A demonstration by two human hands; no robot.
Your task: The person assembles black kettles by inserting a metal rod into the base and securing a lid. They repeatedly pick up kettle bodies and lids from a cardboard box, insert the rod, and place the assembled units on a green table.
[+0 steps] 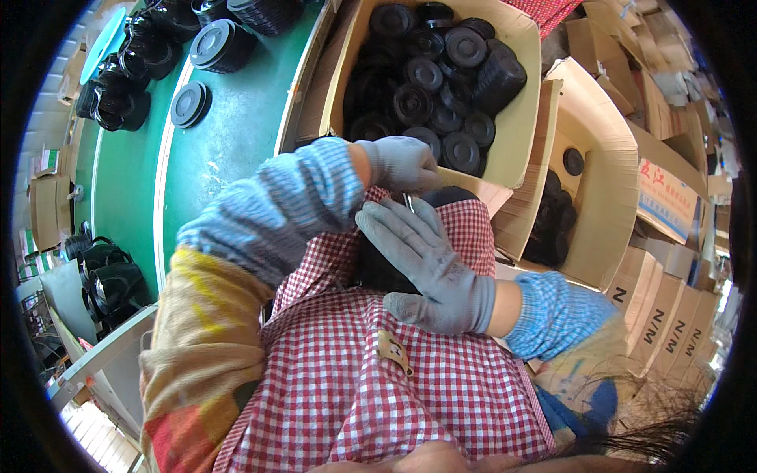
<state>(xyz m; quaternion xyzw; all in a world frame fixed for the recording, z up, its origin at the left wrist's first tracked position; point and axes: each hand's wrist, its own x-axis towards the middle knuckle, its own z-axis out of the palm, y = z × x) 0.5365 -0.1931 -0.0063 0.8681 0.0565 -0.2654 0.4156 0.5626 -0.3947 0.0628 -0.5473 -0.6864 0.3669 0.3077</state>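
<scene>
Left hand [404, 164], grey glove: fingers curled inward; whether they are clamped on anything cannot be told. Right hand [438, 272], grey glove: fingers straight and close together, thumb held apart. A small shiny metallic piece [408, 203] shows just beyond the right fingertips and just below the left fingers; its kind cannot be determined. Beneath the right fingers is the person's lap, with a red-and-white checked apron [378, 378].

Directly beyond the left fingers stands an open carton [512, 158], heaped with black round lids [424, 75]. To the right of both sets of fingers, a second open carton [607, 158] holds fewer black round pieces [552, 217], gathered mainly at its near end. Farther right, closed brown cartons [670, 315] stand in a row.

Left of the left fingers runs a green work surface [229, 150] marked with pale lines. It carries a low stack of black discs [189, 104] and, farther off, glossy black vessels [122, 102] beside a turquoise round object [102, 47].
</scene>
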